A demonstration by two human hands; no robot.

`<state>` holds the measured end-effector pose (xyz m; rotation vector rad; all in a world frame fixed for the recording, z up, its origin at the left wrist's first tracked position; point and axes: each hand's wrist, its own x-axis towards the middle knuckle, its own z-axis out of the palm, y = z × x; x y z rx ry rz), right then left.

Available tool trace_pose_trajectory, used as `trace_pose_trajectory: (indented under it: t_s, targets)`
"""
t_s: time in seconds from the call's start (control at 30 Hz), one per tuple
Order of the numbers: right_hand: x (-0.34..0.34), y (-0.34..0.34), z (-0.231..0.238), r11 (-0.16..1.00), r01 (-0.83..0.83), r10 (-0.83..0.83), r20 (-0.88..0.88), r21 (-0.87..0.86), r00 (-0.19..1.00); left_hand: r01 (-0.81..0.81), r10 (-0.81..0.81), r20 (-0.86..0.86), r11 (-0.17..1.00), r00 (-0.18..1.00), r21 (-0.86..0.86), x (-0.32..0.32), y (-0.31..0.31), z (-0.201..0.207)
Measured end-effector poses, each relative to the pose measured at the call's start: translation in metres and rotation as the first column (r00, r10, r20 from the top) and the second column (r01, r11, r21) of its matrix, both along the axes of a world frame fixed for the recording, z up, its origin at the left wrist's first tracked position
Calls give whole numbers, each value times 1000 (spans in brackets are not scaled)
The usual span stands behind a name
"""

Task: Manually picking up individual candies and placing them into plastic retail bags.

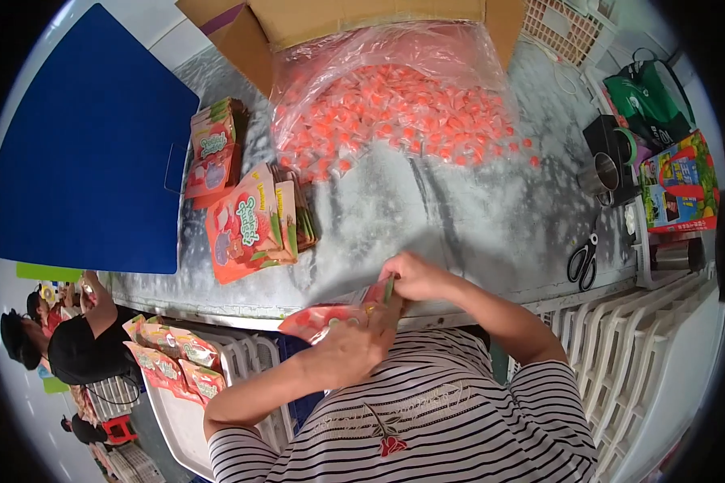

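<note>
At the near edge of the table, close to my body, I hold a red snack pouch (pixel 324 317) with both hands. My left hand (pixel 354 348) is closed around its near side, palm down, and covers much of it. The fingers of my right hand (pixel 413 278) pinch its far upper end. Beyond my hands lies a heap of small red candies (pixel 395 105) in clear wrappers, spilling from a plastic-lined cardboard box (pixel 362 20). Left of the heap, flat pouches lie in a near stack (pixel 246 229) and a farther stack (pixel 213 149).
Filled pouches (pixel 169 358) lie in a white tray (pixel 177 419) at lower left. A blue panel (pixel 89 153) stands at left, with other people beyond. Black scissors (pixel 584 262), a metal cup (pixel 598 173) and a tape dispenser (pixel 620 145) are at right. White crates (pixel 620 338) are stacked at lower right.
</note>
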<state>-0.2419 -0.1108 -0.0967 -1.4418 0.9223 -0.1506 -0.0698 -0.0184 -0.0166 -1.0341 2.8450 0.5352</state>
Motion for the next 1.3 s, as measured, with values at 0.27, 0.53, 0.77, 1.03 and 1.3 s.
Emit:
trace_pose_trajectory:
  t_s: [0.27, 0.53, 0.77, 1.03, 1.3]
  targets:
    - [-20, -47, -21, 806, 153, -45, 199, -572, 979, -360, 351, -157, 933, 923, -29, 13, 0, 4]
    - [-82, -141, -42, 349, -20, -591, -237, -937, 771, -533, 520, -203, 846, 829, -8, 16, 22, -14]
    - [-79, -86, -32, 623, 623, -543, 313, -473, 779, -602, 598, -270, 795, 754, 79, 17, 21, -7]
    - [-112, -51, -43, 596, 720, -662, 289, -356, 691, -673, 684, -191, 729, 704, 126, 30, 31, -10]
    - [-104, -38, -57, 546, 629, -587, 283, -553, 758, -717, 729, -197, 683, 655, 139, 34, 41, -15]
